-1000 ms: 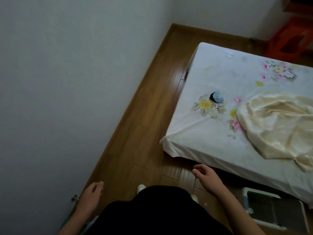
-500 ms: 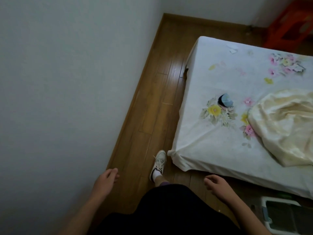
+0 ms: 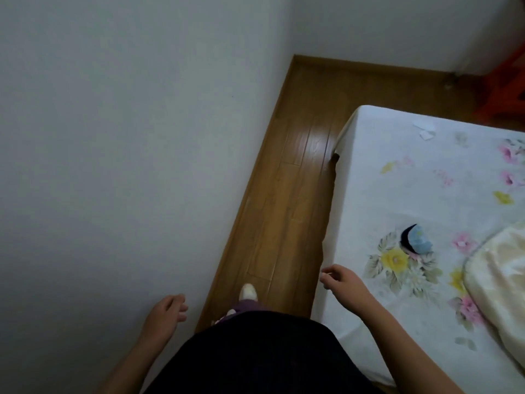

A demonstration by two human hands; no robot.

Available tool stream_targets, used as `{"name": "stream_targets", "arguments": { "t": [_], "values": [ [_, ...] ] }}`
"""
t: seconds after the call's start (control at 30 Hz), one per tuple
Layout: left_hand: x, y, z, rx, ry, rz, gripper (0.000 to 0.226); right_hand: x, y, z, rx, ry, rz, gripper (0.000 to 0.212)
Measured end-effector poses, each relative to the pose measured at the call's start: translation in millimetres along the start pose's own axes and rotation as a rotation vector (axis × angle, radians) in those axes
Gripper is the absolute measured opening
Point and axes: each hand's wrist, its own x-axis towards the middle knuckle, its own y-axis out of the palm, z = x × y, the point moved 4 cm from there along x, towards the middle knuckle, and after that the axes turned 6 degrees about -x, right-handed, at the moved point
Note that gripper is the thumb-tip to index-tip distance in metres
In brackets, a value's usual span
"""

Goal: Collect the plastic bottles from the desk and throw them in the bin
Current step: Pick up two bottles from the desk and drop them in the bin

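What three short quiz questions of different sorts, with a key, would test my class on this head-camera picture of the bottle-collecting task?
1. True or false: the right hand holds a plastic bottle.
2. The person walks between the bed and what? A) desk B) white wall C) bin
3. Fill in: the small blue and black item lies on the ____.

Key: 1 false, both it and the left hand are empty. 2 B. 3 bed.

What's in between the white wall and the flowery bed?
In the head view, a strip of bare wooden floor runs between the wall and the bed; only the person's shoe stands on it.
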Motion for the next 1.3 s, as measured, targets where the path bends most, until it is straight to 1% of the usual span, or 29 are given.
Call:
{"name": "stream_targets", "arguments": {
  "t": [0.1,0.27,0.33,0.4,0.57,0.77,0.87,0.97,1.17,1.3],
  "values": [
    [29,8,-37,0.014,-0.019,0.027,0.026,33,-18,23,0.007,-0.009,-0.017,0.025],
    [116,37,-136,0.035,-0.002,0.094,0.024,107,-55,46,0.062,0.112,-0.079,0.022],
    [148,52,-183,0.080,0.021,0.141,0.023,125,-71,46,0.085,0.199,-0.110,0.015],
    [172,69,-234,0.120,0.058,0.203,0.023,139,-86,46,0.120,0.280,-0.148,0.013],
    [236,119,-386,0.200,0.178,0.313,0.029,179,-132,39,0.259,0.443,-0.232,0.021],
    [295,190,-533,0.288,0.297,0.419,0.033,243,-186,39,0.370,0.550,-0.263,0.018],
    [326,218,-585,0.300,0.307,0.398,0.034,302,-232,56,0.371,0.533,-0.256,0.019],
    [351,231,-622,0.306,0.252,0.333,0.034,367,-289,95,0.340,0.472,-0.203,0.015],
    [396,243,-688,0.178,0.160,0.212,0.027,500,-407,198,0.141,0.255,-0.121,0.032],
    [428,248,-720,0.139,0.075,0.159,0.027,570,-470,261,0.107,0.137,-0.109,0.033]
  ]
}}
